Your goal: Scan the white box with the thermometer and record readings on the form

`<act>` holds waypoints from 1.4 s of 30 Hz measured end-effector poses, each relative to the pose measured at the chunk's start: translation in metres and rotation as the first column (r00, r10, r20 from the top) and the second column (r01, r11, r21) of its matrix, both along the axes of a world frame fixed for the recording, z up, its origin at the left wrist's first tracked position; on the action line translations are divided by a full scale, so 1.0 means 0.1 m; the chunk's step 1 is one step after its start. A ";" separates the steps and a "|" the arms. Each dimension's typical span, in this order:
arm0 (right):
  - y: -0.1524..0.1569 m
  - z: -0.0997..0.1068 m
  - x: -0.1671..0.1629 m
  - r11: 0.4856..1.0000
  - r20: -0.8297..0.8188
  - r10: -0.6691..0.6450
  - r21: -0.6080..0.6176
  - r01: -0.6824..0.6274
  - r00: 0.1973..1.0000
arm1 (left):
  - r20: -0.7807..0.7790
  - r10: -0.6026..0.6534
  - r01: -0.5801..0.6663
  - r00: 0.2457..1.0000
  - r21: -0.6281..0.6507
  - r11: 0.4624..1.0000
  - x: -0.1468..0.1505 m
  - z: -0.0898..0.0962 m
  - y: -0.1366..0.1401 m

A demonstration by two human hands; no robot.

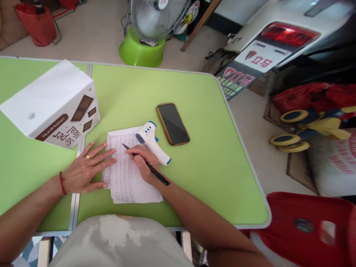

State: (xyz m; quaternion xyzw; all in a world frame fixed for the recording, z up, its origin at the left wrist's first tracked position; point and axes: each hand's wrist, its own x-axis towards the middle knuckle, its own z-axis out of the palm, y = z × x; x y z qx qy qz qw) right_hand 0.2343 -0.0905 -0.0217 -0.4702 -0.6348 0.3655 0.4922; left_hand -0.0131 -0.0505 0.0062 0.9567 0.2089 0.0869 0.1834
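Note:
My right hand (145, 160) is closed around a black pen (154, 171), whose tip points at the upper part of a paper notepad (130, 185). Rows of small handwriting fill the left side of the page, while its right side is blank. With fingers spread, my left hand (89, 167) lies flat, its fingertips on the left edge of the paper. A white and blue infrared thermometer (152, 142) lies at the pad's upper right, just beyond my right hand. Farther right is a smartphone (174, 124) in a brown case, screen dark.
A white NutriMotion box (52, 104) stands on the green folding table (222, 167) at left. Beyond the far edge are a fan (151, 18) and a green stool (141, 48). A white scooter (278, 40) and a red chair (308, 230) stand at right.

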 end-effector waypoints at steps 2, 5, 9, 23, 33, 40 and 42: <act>0.01 -0.02 -0.03 0.992 -0.030 -0.072 -0.106 0.068 0.997 | -0.008 -0.005 0.005 1.000 0.007 1.000 -0.01 -0.01 0.00; 0.03 -0.04 -0.06 0.979 -0.034 -0.118 -0.173 0.111 0.992 | -0.003 -0.006 0.006 1.000 0.022 1.000 -0.01 -0.01 0.00; 0.04 -0.02 -0.07 0.986 0.027 -0.132 -0.101 0.135 0.991 | -0.007 -0.011 0.012 1.000 0.033 0.999 -0.01 -0.01 0.01; 0.08 0.00 -0.07 0.998 0.152 -0.066 0.020 0.064 0.986 | -0.022 -0.023 0.025 0.999 0.098 0.995 0.00 -0.01 0.01; 0.05 0.00 -0.08 0.995 0.154 -0.093 -0.009 0.095 0.984 | -0.044 -0.031 0.037 0.999 0.141 0.989 -0.01 -0.02 0.01; 0.06 -0.01 -0.08 0.990 0.160 -0.137 0.005 0.138 0.978 | -0.036 -0.025 0.030 0.999 0.134 0.991 -0.01 -0.02 0.01; 0.06 -0.02 -0.08 0.989 0.162 -0.148 0.005 0.149 0.976 | -0.031 -0.027 0.030 0.999 0.128 0.991 -0.01 -0.02 0.02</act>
